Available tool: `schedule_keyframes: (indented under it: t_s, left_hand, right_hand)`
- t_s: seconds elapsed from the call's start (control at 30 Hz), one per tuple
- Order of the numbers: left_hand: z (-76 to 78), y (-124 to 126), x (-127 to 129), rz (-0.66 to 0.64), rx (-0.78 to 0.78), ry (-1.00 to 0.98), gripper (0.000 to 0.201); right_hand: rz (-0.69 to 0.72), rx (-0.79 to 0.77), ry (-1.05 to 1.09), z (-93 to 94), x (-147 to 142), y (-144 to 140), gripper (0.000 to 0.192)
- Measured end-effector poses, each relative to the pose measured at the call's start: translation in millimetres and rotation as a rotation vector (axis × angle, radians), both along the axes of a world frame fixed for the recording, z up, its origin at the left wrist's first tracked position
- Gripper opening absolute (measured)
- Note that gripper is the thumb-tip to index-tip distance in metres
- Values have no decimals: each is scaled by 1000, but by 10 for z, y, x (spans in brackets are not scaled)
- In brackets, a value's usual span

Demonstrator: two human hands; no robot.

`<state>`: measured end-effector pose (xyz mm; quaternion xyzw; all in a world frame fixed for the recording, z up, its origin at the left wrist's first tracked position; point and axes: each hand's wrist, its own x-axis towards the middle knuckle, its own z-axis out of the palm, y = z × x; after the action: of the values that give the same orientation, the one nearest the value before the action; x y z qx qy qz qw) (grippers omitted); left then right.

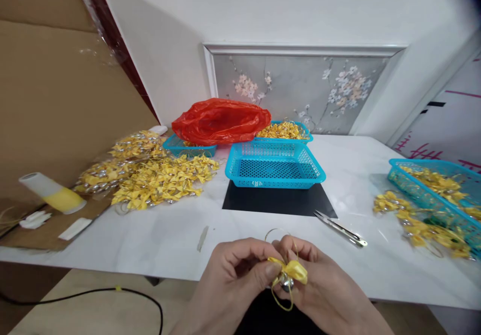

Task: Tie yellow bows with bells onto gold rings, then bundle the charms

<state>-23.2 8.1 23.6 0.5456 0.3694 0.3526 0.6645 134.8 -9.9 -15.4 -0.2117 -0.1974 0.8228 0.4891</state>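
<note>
At the table's front edge, my left hand (240, 280) pinches a yellow ribbon bow (296, 272) between thumb and fingers. My right hand (323, 280) grips the same bow from the other side, its fingertips partly hidden behind it. Silver bells (286, 282) hang just under the bow. A thin gold cord (281, 307) loops below the bells, and more of it arcs above my fingers. Beyond my right hand lies a pair of small thread snips (341, 228), touched by neither hand.
A blue basket (276, 182) with nothing in it stands on a black sheet (263, 202). Yellow bow ornaments (161, 179) are heaped at left, beside a yellow-and-white roll (52, 193). A red plastic bag (221, 122) rests behind. Another blue basket (432, 194) of bows stands at right.
</note>
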Motion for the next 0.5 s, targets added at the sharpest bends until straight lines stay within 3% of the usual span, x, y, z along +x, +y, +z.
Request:
schedule_keyframes:
  t_s: [0.27, 0.5]
  left_hand:
    - [6, 18, 1, 10, 38, 66, 15]
    - [51, 3, 14, -4, 62, 100, 18]
  right_hand:
    - [-191, -42, -27, -64, -10, 63, 29]
    - [-456, -139, 39, -16, 103, 104, 24]
